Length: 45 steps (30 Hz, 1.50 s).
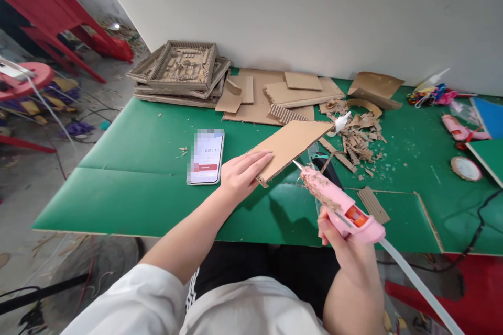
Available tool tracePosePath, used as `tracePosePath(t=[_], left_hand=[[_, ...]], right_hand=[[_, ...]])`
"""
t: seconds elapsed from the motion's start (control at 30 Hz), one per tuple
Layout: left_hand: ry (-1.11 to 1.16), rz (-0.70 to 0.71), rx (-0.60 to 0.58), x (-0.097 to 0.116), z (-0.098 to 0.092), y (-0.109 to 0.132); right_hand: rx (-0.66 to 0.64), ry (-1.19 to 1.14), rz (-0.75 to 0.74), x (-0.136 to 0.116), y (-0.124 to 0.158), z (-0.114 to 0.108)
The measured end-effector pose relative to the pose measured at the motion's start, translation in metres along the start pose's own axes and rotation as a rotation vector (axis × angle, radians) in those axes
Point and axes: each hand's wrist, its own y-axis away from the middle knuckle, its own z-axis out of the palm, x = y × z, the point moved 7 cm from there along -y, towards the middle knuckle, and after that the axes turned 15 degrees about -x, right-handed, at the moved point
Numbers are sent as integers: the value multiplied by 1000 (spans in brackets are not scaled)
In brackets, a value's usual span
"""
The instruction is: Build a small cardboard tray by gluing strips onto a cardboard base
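My left hand [241, 174] grips the near edge of a flat cardboard piece [291, 145] and holds it tilted above the green table [137, 167]. My right hand [343, 248] is closed round the handle of a pink hot glue gun [340, 204]. The gun's metal nozzle touches the right edge of the cardboard piece. A white glue stick sticks out of the gun's back, toward the lower right.
A phone [206, 156] with a timer on its screen lies left of my left hand. Stacked cardboard frames [181, 70], flat cardboard sheets [275, 91] and a heap of scraps [356, 138] fill the back. A second pink glue gun [461, 130] and a tape roll [466, 168] lie at the right.
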Motion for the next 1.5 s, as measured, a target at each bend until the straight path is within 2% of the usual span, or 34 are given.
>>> tracePosePath(t=[0.3, 0.6, 0.87, 1.23, 1.5], left_hand=[[-1, 7, -7, 2, -1, -2], [7, 14, 10, 2, -1, -2], [14, 0, -8, 0, -1, -1], [2, -17, -1, 0, -1, -1], [14, -15, -5, 0, -1, -1]], right_hand=[[20, -4, 19, 0, 1, -3], [-33, 45, -83, -22, 4, 8], [-16, 64, -46, -16, 3, 3], [-77, 227, -86, -29, 9, 14], [-103, 190, -151, -36, 12, 22]])
